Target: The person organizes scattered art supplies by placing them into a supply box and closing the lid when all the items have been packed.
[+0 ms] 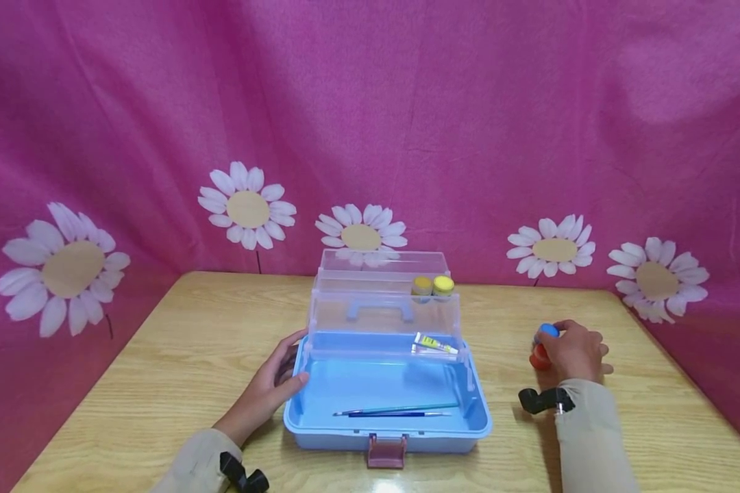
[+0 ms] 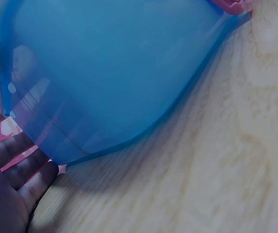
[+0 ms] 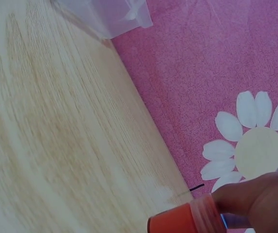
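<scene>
A light blue plastic box (image 1: 388, 441) stands with its clear lid raised and leaning back. My left hand (image 1: 271, 383) holds its left wall, thumb over the rim and fingers along the outside; the left wrist view shows the fingers (image 2: 29, 170) against the blue wall. Two paintbrushes (image 1: 395, 411) lie inside near the front. To the right of the box, my right hand (image 1: 573, 349) grips a red paint jar (image 1: 539, 357) and a blue-lidded jar (image 1: 547, 331) side by side. In the right wrist view, the thumb presses the red jar's (image 3: 173, 221) upper part; the blue jar is mostly hidden.
A yellow-lidded jar (image 1: 443, 285) and an ochre-lidded jar (image 1: 422, 285) sit at the box's back right, by the clear lid (image 1: 333, 315). Small paint tubes (image 1: 434, 343) lie below them. A pink latch (image 1: 386, 452) hangs in front. Behind the wooden table (image 1: 179, 342) hangs a pink flowered curtain (image 1: 438, 123).
</scene>
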Motion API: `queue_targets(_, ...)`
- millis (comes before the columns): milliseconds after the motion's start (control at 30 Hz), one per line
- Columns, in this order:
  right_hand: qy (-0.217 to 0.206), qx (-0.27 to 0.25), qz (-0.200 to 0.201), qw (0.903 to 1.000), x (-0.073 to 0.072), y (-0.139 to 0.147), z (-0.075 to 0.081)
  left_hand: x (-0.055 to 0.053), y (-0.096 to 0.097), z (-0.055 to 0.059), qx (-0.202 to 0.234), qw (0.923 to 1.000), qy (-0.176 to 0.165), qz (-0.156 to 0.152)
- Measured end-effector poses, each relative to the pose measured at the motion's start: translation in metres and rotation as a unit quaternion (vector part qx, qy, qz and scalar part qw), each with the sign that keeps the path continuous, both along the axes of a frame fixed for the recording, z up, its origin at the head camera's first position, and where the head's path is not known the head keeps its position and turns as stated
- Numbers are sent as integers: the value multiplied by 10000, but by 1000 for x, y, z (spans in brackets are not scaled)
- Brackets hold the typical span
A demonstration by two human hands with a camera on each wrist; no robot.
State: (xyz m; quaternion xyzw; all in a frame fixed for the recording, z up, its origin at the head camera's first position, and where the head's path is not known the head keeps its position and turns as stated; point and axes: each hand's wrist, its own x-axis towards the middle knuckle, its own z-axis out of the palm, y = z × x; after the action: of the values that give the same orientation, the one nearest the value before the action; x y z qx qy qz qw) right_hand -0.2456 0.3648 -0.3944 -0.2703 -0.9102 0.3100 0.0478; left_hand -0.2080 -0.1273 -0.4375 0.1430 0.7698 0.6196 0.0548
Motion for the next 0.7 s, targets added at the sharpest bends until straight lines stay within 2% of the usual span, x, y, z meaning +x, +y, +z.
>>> queue_targets(700,151,143,-1,9998,-2,-4,1,0,0,0,-105,9999,-46,84)
